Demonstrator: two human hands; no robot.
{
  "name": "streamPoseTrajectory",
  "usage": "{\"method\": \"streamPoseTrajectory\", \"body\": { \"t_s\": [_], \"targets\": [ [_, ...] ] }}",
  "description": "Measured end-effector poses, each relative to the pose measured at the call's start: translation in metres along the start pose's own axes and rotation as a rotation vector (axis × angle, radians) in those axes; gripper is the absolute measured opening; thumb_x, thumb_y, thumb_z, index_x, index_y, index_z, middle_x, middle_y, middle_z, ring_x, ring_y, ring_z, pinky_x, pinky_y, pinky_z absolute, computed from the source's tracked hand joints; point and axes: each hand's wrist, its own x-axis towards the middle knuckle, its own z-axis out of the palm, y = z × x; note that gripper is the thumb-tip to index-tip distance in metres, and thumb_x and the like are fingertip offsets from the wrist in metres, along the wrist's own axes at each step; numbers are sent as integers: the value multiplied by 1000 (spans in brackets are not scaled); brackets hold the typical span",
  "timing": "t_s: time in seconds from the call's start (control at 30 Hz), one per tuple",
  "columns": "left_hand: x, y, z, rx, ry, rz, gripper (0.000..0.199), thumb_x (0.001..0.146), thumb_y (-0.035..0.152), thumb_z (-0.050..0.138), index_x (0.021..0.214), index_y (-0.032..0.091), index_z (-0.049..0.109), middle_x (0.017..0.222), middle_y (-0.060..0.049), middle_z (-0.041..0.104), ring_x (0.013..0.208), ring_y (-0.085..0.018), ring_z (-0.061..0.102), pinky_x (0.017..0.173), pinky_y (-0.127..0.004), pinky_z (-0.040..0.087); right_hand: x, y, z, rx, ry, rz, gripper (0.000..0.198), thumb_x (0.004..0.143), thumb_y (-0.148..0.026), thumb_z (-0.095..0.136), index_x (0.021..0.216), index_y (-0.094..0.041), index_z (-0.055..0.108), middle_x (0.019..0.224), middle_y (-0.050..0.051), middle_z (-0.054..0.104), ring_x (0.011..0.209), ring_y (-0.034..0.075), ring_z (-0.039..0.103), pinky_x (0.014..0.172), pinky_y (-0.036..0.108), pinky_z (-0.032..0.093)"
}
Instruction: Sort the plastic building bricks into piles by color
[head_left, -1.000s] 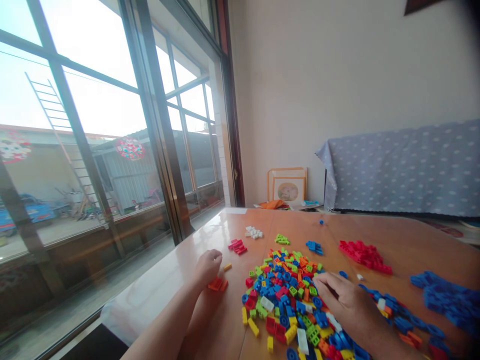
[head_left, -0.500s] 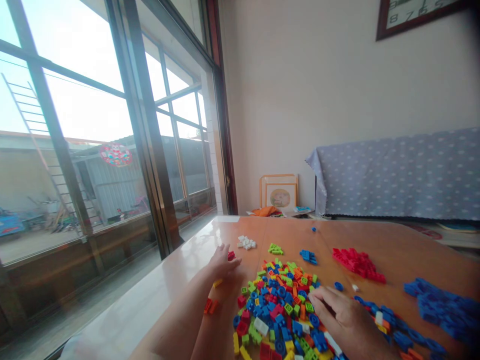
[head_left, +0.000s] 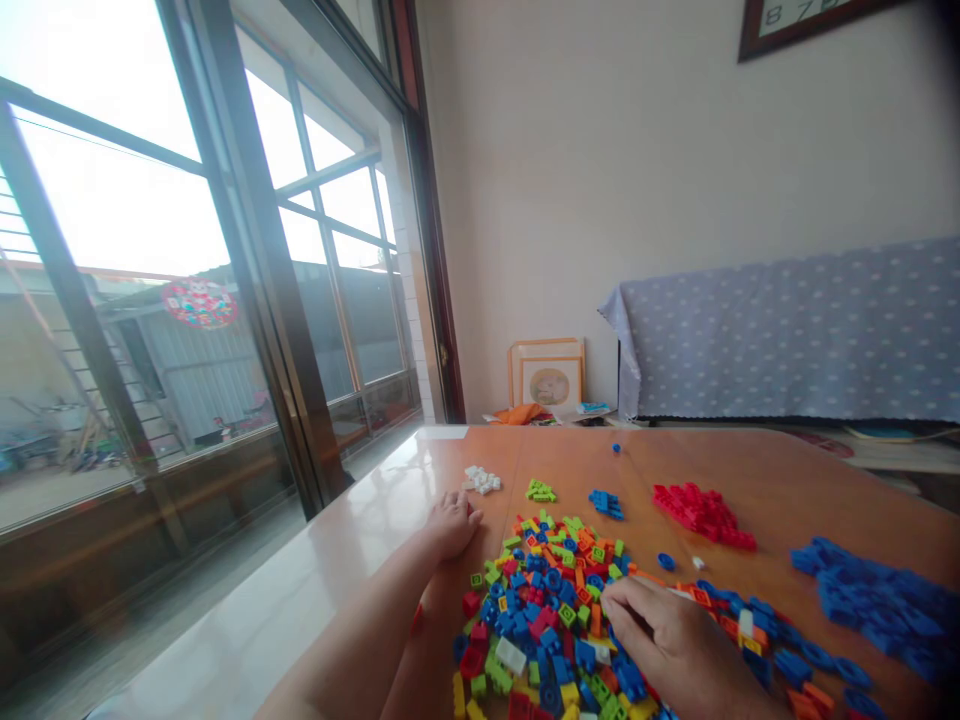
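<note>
My left hand (head_left: 452,524) rests palm down at the table's left side, its fingers curled over some red bricks (head_left: 470,508). Only a sliver of red shows between finger and thumb. Just behind it lies a small group of white bricks (head_left: 483,480). At the right edge of a mixed pile of toy bricks (head_left: 541,625), my right hand (head_left: 667,635) has thumb and forefinger pressed together. Whatever is in that pinch is hidden. Close to my left forearm, a bit of orange brick (head_left: 417,618) peeks out.
Sorted groups stand farther back: green bricks (head_left: 541,490), blue bricks (head_left: 606,504) and red bricks (head_left: 703,515). A large heap of blue bricks (head_left: 874,600) is at the right. A blue round piece (head_left: 665,562) and a white brick (head_left: 699,564) lie loose. Windows line the left.
My left hand has lowered and drawn its fingers in over the red bricks, which showed more before. My right hand stays pinched beside the pile. The whole view has shifted slightly.
</note>
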Motion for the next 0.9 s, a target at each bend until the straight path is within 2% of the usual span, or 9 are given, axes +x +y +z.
{"method": "streamPoseTrajectory", "body": {
  "t_s": [0.23, 0.63, 0.8, 0.9],
  "targets": [
    [16, 11, 5, -1, 16, 34, 60, 97, 55, 41, 141, 17, 52, 150, -16, 52, 140, -31, 45, 118, -40, 30, 1, 2, -1, -23, 16, 3, 32, 102, -36, 43, 88, -25, 69, 84, 1, 70, 79, 18, 65, 74, 29, 46],
    [13, 1, 9, -28, 51, 66, 60, 97, 59, 40, 137, 17, 56, 147, -17, 54, 139, -30, 46, 118, -37, 30, -1, -4, -8, -31, 2, 10, 34, 104, -36, 40, 89, -24, 69, 83, 1, 69, 77, 18, 63, 75, 30, 44],
    [12, 1, 7, -49, 64, 73, 65, 98, 59, 41, 148, 19, 48, 156, -15, 48, 145, -30, 41, 120, -39, 29, -2, -6, -11, -18, 24, 13, 35, 104, -35, 40, 88, -24, 69, 81, 1, 68, 76, 18, 63, 73, 29, 44],
    [11, 2, 3, -63, 75, 79, 60, 100, 58, 37, 144, 21, 52, 158, -15, 45, 146, -30, 40, 120, -40, 30, -2, -6, -11, -18, 40, 12, 35, 104, -34, 40, 87, -24, 69, 80, 1, 67, 75, 18, 62, 73, 28, 44]
  ]
}}
